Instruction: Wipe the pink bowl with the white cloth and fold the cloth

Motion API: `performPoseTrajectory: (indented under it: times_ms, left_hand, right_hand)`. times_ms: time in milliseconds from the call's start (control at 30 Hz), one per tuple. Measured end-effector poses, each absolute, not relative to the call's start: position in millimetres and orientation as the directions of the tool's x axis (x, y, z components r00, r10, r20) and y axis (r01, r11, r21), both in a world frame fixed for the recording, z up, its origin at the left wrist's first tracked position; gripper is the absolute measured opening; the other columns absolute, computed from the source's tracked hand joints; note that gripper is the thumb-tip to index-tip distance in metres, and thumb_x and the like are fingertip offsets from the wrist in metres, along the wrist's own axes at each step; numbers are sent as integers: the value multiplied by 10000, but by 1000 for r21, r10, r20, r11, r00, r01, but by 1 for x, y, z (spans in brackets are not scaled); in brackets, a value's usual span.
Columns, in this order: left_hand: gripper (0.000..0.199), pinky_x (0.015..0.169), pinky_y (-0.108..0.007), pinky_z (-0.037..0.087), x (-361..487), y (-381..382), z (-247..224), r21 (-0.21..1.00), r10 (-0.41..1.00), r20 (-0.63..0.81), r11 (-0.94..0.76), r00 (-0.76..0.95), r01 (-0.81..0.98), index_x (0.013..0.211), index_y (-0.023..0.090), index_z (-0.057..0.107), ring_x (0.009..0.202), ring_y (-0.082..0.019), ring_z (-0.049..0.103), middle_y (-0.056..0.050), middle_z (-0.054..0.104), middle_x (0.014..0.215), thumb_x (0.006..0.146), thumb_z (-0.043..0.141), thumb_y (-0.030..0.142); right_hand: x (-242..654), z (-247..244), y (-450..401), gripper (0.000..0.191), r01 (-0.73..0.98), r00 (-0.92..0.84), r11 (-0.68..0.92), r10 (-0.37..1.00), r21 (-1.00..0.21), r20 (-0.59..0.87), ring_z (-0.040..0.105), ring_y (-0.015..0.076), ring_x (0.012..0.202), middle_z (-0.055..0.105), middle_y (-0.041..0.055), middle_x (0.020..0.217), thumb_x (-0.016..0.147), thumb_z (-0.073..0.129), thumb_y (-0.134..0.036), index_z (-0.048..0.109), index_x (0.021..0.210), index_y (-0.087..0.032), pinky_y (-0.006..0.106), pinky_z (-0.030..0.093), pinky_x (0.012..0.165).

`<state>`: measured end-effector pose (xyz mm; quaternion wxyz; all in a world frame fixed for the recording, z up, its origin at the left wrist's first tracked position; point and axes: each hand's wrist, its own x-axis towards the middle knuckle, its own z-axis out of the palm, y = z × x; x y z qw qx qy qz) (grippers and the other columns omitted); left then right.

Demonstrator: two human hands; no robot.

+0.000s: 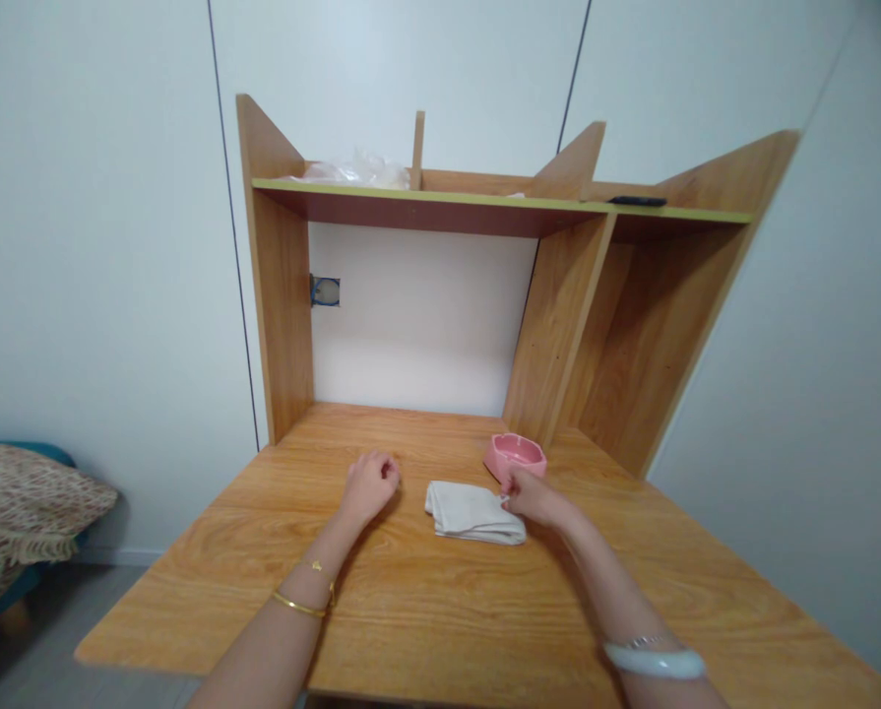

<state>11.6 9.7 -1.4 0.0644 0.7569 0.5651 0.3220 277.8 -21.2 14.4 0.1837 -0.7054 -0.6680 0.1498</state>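
A folded white cloth (470, 514) lies on the wooden desk, between my two hands. At its right edge my right hand (533, 495) has thumb and finger pinched together on a bit of the fabric. Just behind that hand stands a pink bowl (515, 455) with an angular rim, its front partly covered by my fingers. My left hand (370, 485) rests over the desk to the left of the cloth, apart from it. Its fingers are curled in, and I see nothing held in them.
The wooden desk (410, 611) carries a shelf unit (425, 200) at its back. On the upper shelf lie a clear plastic bag (358, 170) and a flat black object (637, 201). A wall socket box (327, 291) shows behind. At far left is a patterned throw (31, 492).
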Motion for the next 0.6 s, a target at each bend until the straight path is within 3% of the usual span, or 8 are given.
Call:
performPoseTrajectory:
  times_ms: [200, 400, 500, 600]
  left_hand:
    - [171, 684, -245, 362, 12, 11, -6, 471, 896, 403, -376, 185, 798, 704, 169, 610, 757, -153, 540, -37, 624, 762, 737, 443, 155]
    - [165, 712, -260, 376, 12, 12, -8, 499, 905, 395, -355, 158, 791, 704, 173, 617, 790, -164, 547, -39, 626, 772, 726, 456, 143]
    - [161, 745, -267, 383, 13, 11, -7, 513, 900, 404, -372, 164, 774, 698, 176, 617, 828, -166, 553, -36, 633, 796, 722, 462, 137]
    - [160, 811, -277, 379, 14, 11, -5, 544, 887, 430, -405, 171, 735, 712, 187, 617, 889, -162, 553, -24, 642, 840, 711, 468, 127]
  right_hand:
    - [328, 34, -36, 100, 948, 230, -222, 973, -226, 9, 558, 171, 679, 610, 68, 712, 662, 488, -75, 542, 681, -158, 233, 335, 546]
    - [339, 36, -44, 210, 921, 383, -381, 924, -78, 15, 593, 251, 806, 621, 144, 853, 730, 419, -116, 607, 820, -141, 306, 399, 606]
    - [324, 41, -42, 272, 937, 349, -349, 933, -17, 91, 545, 286, 948, 573, 177, 997, 756, 398, -120, 602, 935, -137, 358, 400, 712]
    - [293, 50, -34, 345, 985, 165, -174, 949, 11, 269, 513, 269, 989, 543, 167, 1041, 774, 357, -99, 558, 1051, -139, 358, 383, 785]
